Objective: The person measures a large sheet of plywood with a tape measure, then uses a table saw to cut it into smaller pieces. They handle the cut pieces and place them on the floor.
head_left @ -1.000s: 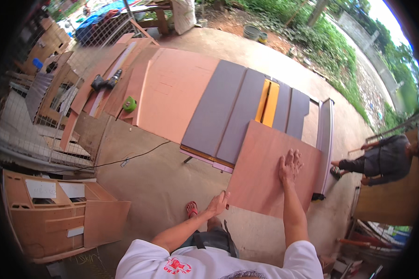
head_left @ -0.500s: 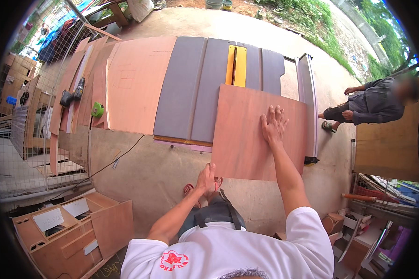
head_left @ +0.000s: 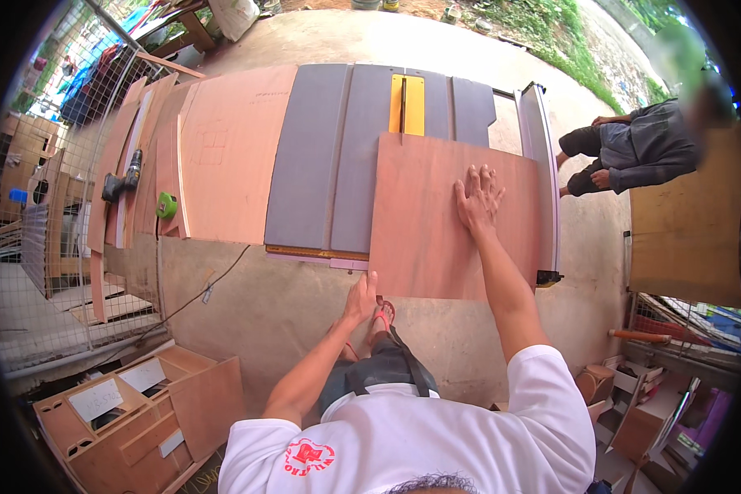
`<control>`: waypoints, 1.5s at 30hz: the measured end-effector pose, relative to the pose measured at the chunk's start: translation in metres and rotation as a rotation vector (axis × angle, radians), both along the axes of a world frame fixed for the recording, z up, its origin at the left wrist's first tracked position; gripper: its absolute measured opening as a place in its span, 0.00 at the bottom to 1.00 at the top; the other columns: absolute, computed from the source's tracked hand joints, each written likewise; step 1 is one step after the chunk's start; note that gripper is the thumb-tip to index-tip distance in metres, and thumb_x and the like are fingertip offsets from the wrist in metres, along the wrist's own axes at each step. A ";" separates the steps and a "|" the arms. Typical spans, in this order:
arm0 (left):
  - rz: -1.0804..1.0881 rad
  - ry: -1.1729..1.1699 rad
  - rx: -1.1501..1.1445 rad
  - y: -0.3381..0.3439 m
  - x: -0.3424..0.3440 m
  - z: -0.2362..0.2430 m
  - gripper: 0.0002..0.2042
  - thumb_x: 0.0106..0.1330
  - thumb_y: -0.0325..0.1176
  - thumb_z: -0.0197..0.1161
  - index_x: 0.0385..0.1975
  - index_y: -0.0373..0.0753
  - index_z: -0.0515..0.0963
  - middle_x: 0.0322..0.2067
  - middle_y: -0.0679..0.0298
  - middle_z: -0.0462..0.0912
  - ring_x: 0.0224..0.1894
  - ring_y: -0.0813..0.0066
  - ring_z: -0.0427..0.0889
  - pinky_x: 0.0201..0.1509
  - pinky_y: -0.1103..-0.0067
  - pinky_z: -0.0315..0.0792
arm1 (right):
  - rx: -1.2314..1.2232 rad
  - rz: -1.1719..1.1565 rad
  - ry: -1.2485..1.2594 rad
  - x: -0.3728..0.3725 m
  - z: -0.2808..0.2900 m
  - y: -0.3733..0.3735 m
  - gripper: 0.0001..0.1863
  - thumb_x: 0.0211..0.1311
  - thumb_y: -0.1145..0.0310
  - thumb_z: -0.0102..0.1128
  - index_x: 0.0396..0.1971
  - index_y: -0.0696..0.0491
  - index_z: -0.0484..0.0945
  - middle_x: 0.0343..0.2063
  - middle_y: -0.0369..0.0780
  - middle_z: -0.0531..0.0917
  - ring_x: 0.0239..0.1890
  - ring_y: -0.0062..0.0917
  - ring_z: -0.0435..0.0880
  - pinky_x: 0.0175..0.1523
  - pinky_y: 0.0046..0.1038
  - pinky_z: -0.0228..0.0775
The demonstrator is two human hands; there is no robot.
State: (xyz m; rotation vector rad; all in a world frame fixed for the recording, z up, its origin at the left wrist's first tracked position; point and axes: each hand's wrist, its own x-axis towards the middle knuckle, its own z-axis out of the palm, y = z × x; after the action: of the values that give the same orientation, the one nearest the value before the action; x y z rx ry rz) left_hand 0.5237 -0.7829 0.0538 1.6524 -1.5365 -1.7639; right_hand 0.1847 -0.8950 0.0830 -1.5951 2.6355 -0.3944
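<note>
A reddish-brown plywood sheet [head_left: 428,247] lies over the near right part of a grey table saw [head_left: 305,165]. Its far edge overlaps the yellow throat plate [head_left: 412,107] with the dark slot, and its right side runs along the long rip fence [head_left: 538,140]. My right hand [head_left: 479,202] rests flat on top of the sheet, fingers spread. At the sheet's near left corner, my left hand [head_left: 360,299] grips the edge; some of its fingers are hidden.
Left of the saw are more plywood boards [head_left: 235,156], a cordless drill [head_left: 124,179] and a green tape measure [head_left: 166,205]. A cable [head_left: 193,290] crosses the floor. Another person [head_left: 642,148] stands beyond the fence. Wooden cabinets [head_left: 140,412] sit at the lower left.
The plywood sheet has slid away from me, further over the yellow plate, both hands moving with it. The other person has shifted position, and my view has moved slightly.
</note>
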 end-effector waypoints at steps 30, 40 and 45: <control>-0.382 -0.456 -1.188 0.001 0.032 0.022 0.20 0.61 0.32 0.66 0.54 0.36 0.80 0.68 0.70 0.70 0.67 0.62 0.65 0.64 0.68 0.62 | 0.452 0.536 -0.045 0.013 0.057 0.142 0.61 0.43 0.26 0.64 0.75 0.41 0.50 0.76 0.49 0.42 0.76 0.55 0.36 0.69 0.72 0.39; -0.412 -0.383 -1.242 -0.008 0.038 0.019 0.18 0.61 0.32 0.66 0.50 0.35 0.82 0.66 0.67 0.72 0.68 0.61 0.66 0.67 0.65 0.57 | 0.482 0.540 -0.001 0.024 0.063 0.169 0.65 0.31 0.48 0.82 0.75 0.36 0.52 0.76 0.47 0.44 0.76 0.56 0.41 0.68 0.71 0.48; -0.398 -0.359 -1.263 -0.016 0.035 0.021 0.18 0.60 0.32 0.66 0.51 0.34 0.82 0.64 0.66 0.75 0.68 0.63 0.66 0.68 0.63 0.55 | 0.463 0.552 -0.053 0.019 0.066 0.163 0.65 0.31 0.50 0.83 0.74 0.35 0.54 0.76 0.48 0.46 0.76 0.55 0.41 0.69 0.71 0.46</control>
State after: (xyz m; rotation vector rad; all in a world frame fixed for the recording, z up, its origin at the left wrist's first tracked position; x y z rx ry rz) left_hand 0.5582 -0.7993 0.0749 0.9989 -2.4489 -0.2543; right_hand 0.2034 -0.7323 0.1489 -1.9740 1.9214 0.1833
